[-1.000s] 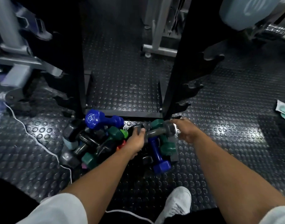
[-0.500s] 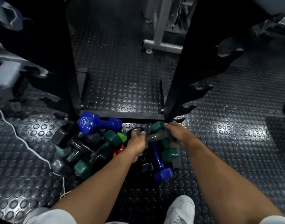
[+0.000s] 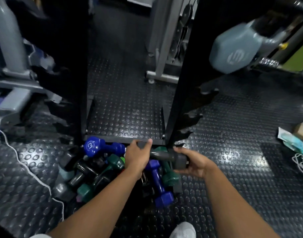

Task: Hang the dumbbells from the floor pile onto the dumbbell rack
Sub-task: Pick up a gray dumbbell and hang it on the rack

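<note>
A grey dumbbell (image 3: 164,156) is held level just above the floor pile (image 3: 99,170), between both of my hands. My left hand (image 3: 137,156) grips its left head, thumb over the top. My right hand (image 3: 194,163) cups and grips its right head. The pile under them holds several blue, green, black and grey dumbbells, among them a blue one (image 3: 158,184) and a larger blue one (image 3: 97,146). The black dumbbell rack (image 3: 183,93) stands right behind the pile, with hooked arms (image 3: 193,117) on its right upright. A pale blue dumbbell (image 3: 233,48) hangs high on the rack's right side.
A white cable (image 3: 27,170) trails across the studded rubber floor on the left. Grey machine frames (image 3: 13,66) stand at left and behind (image 3: 161,48) the rack. A box, packets and a coiled cord (image 3: 300,152) lie at right. My white shoe (image 3: 183,231) is at the bottom.
Both hands have lifted the grey dumbbell off the pile and drawn it slightly up and toward me. The view tilted up, bringing the hanging pale blue dumbbell into sight.
</note>
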### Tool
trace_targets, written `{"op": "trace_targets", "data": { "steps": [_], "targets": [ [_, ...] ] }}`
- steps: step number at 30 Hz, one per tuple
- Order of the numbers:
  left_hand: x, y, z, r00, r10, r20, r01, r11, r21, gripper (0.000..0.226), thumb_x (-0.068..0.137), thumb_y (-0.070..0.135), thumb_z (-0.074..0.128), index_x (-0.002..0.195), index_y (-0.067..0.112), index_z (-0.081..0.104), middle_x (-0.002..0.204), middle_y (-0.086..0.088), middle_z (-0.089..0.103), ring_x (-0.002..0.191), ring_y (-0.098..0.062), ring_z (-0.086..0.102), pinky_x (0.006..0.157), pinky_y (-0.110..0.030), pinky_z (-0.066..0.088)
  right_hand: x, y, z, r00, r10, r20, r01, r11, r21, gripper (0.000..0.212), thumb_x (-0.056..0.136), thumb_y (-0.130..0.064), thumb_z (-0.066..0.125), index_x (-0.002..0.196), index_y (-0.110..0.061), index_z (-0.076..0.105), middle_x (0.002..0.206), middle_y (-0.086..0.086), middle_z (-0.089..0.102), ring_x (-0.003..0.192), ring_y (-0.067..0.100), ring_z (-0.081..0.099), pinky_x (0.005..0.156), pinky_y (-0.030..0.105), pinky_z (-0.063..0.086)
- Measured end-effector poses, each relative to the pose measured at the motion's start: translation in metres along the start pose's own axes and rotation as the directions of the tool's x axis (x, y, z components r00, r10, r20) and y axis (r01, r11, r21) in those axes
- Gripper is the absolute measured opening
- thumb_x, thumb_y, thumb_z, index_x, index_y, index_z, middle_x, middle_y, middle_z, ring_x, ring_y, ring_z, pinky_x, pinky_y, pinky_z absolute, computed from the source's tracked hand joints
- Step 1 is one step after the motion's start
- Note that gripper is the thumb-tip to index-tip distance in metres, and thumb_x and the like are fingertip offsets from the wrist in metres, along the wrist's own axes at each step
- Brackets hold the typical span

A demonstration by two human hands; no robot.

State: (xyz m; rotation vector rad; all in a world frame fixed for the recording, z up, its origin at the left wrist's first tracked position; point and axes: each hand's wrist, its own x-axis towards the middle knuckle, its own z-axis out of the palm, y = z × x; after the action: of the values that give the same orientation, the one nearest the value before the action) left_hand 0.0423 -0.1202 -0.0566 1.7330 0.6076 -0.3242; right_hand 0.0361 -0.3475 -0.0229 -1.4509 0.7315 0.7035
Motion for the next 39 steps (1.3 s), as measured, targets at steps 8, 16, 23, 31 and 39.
{"op": "trace_targets", "data": {
  "steps": [8,16,23,31,39],
  "targets": [
    [-0.080,0.146,-0.047,0.939,0.334,0.080,-0.342,0.930,0.133,0.054,0.099,0.075,0.040,0.126,0.038,0.069,0.113,0.012,0.064,0.111,-0.020,0.062,0.095,-0.038,0.048,-0.143,-0.028,0.014,0.963,-0.214,0.166,0.138,0.914,0.381,0.069,0.082,-0.060,0.074,0.124,-0.005,0.068,0.119,0.029,0.071,0.076,0.035,0.070,0.067,0.044,0.059],
    [-0.129,0.224,-0.064,0.897,0.392,0.204,-0.436,0.860,0.265,0.059,0.104,0.067,0.036,0.138,0.030,0.067,0.142,-0.002,0.066,0.132,-0.029,0.059,0.096,-0.036,0.043,-0.241,-0.027,0.041,0.733,-0.449,0.511,0.128,0.829,0.545,0.095,0.060,-0.025,0.098,0.143,0.000,0.060,0.129,0.042,0.060,0.079,0.055,0.068,0.059,0.050,0.061],
    [-0.157,0.234,-0.032,0.859,0.472,0.198,-0.490,0.870,0.050,0.044,0.110,0.054,0.036,0.128,0.025,0.063,0.132,-0.004,0.065,0.113,-0.025,0.064,0.095,-0.036,0.049,-0.274,-0.013,0.064,0.780,-0.598,0.187,0.353,0.666,0.657,0.091,0.056,-0.022,0.096,0.141,-0.009,0.064,0.132,0.030,0.064,0.097,0.047,0.066,0.077,0.053,0.061],
    [-0.132,0.226,-0.011,0.871,0.468,0.152,-0.458,0.884,-0.097,0.056,0.113,0.054,0.030,0.162,0.029,0.038,0.163,0.000,0.044,0.149,-0.028,0.043,0.117,-0.043,0.036,-0.259,-0.017,0.044,0.785,-0.609,-0.115,0.459,0.448,0.767,0.066,0.078,-0.023,0.077,0.138,-0.005,0.056,0.118,0.026,0.065,0.115,0.040,0.063,0.096,0.058,0.056],
    [-0.095,0.239,0.010,0.840,0.521,0.149,-0.471,0.838,-0.274,0.059,0.112,0.057,0.023,0.168,0.036,0.026,0.173,0.007,0.029,0.158,-0.018,0.029,0.125,-0.036,0.026,-0.228,-0.090,-0.002,0.789,-0.579,-0.208,0.561,0.538,0.629,0.025,0.090,-0.019,0.066,0.113,-0.008,0.063,0.100,0.017,0.070,0.098,0.032,0.068,0.103,0.065,0.052]
  ]
}}
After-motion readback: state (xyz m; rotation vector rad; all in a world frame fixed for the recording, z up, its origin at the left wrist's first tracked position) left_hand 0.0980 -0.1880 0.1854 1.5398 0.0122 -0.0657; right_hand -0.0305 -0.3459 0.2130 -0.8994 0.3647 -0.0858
